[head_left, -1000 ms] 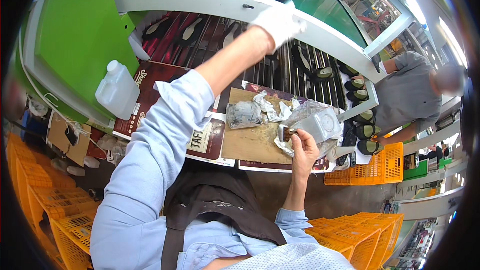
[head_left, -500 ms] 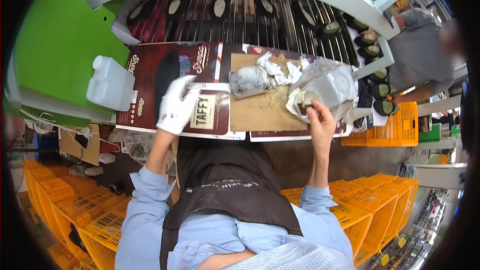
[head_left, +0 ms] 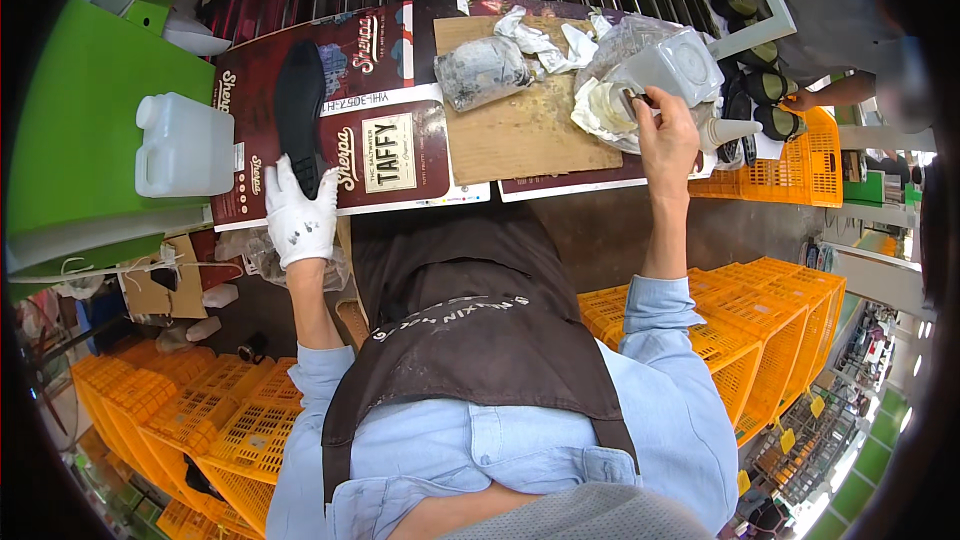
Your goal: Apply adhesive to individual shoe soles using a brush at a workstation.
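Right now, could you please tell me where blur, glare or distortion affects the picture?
In the head view, the left hand and right hand look fairly sharp; the black shoe sole is dark, its upper part showing little detail; the orange crates curve toward the black rim; the co-worker's head is blurred; bright spots glare at far right.

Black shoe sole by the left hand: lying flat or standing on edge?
Flat: the black shoe sole shows its broad face on the printed cardboard, the left hand at its near end.

My left glove (head_left: 300, 222) is white, dark-smudged; the sole (head_left: 299, 90) near the counter's (head_left: 432, 155) left edge, black; my apron (head_left: 450, 340), dark brown.
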`<act>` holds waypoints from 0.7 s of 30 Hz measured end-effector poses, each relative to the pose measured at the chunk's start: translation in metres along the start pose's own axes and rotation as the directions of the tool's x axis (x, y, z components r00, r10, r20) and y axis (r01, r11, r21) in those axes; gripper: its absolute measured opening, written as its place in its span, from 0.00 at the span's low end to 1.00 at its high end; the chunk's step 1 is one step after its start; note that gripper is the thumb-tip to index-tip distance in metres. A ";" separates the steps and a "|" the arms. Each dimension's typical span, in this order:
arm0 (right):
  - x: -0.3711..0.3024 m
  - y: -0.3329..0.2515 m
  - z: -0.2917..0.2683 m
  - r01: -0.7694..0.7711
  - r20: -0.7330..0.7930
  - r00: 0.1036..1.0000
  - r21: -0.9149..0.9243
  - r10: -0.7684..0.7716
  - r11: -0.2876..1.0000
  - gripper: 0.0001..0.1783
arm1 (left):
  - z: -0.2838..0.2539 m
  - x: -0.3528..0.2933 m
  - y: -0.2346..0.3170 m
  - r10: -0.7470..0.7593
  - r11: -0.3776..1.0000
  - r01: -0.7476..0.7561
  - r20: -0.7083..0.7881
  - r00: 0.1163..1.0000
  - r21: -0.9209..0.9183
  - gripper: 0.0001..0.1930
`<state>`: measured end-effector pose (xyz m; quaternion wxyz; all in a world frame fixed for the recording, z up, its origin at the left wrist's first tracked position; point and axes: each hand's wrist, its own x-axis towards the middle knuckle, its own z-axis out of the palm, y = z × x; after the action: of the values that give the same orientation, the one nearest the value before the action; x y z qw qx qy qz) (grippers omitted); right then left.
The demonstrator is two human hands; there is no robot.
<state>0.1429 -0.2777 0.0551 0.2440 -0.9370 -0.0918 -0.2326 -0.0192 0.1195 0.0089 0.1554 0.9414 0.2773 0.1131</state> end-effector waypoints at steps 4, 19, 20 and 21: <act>0.000 0.002 0.016 0.020 0.034 0.999 -0.148 -0.015 0.989 0.11 | -0.004 0.001 -0.002 -0.105 0.994 0.106 0.114 0.988 -0.004 0.34; 0.001 0.010 0.020 -0.028 0.080 0.996 -0.122 0.038 0.992 0.11 | -0.034 0.035 -0.020 -0.170 0.669 0.308 0.264 0.950 -0.677 0.33; 0.000 0.011 0.020 -0.026 0.045 0.999 -0.087 0.030 0.996 0.11 | -0.034 0.036 -0.024 -0.212 0.577 0.344 0.271 0.939 -0.741 0.33; -0.001 0.012 0.020 -0.029 0.075 0.997 -0.075 0.035 0.997 0.11 | -0.033 0.035 -0.028 -0.226 0.479 0.341 0.262 0.938 -0.809 0.32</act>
<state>0.1538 -0.2779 0.0343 0.2091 -0.9549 -0.0772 -0.1961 -0.0136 0.1691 0.0338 0.6232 0.6935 0.3295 0.1488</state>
